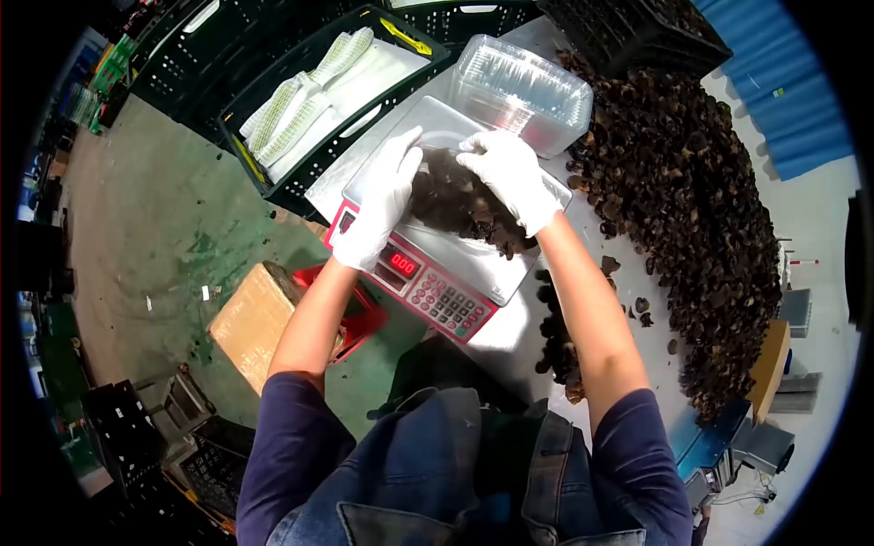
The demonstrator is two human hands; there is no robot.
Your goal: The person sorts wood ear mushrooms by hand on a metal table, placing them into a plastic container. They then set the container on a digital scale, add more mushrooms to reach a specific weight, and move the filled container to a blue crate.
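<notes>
Both hands wear white gloves and are over a red-edged digital scale (446, 296) whose red display shows 0.00. Between them lies a heap of dark, ear-shaped fungus pieces (460, 202), perhaps in a clear tray whose edges are hard to make out. My left hand (384, 200) is at the heap's left side, fingers extended and slightly apart. My right hand (512, 175) touches the upper right of the heap, its fingers curved over the edge. Just behind the scale stands a stack of clear plastic trays (521, 91).
A large pile of dark fungus (683, 209) spreads along the right. A black crate (637, 36) stands behind it. At the upper left, a dark crate (341, 132) holds netted white packs (305, 100). A cardboard box (253, 323) is low on the left.
</notes>
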